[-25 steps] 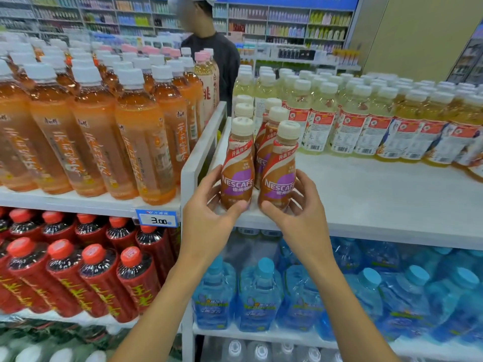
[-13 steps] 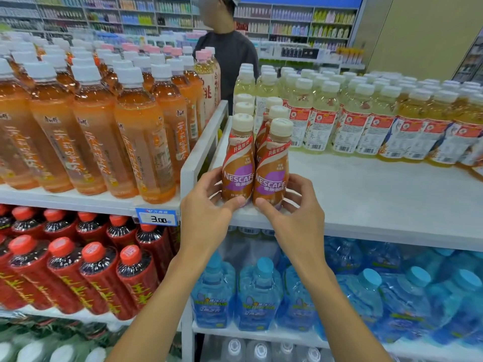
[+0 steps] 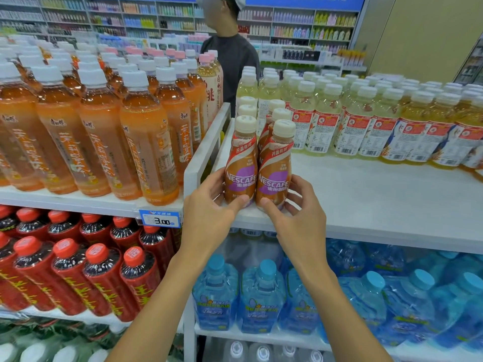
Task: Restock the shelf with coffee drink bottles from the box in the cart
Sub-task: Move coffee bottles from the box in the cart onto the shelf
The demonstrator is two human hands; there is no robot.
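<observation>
On the shelf front edge, your left hand and right hand grip two Nescafé bottles, now drawn together, nearly placed.

Top shelf, white board: coffee bottles, cream caps, upright in two short files at the front left corner beside the divider; pale yellow bottles, white caps, in rows along the back. Adjoining shelf to the left: orange tea bottles in rows, price tag reading 3.00 on its front edge.
</observation>
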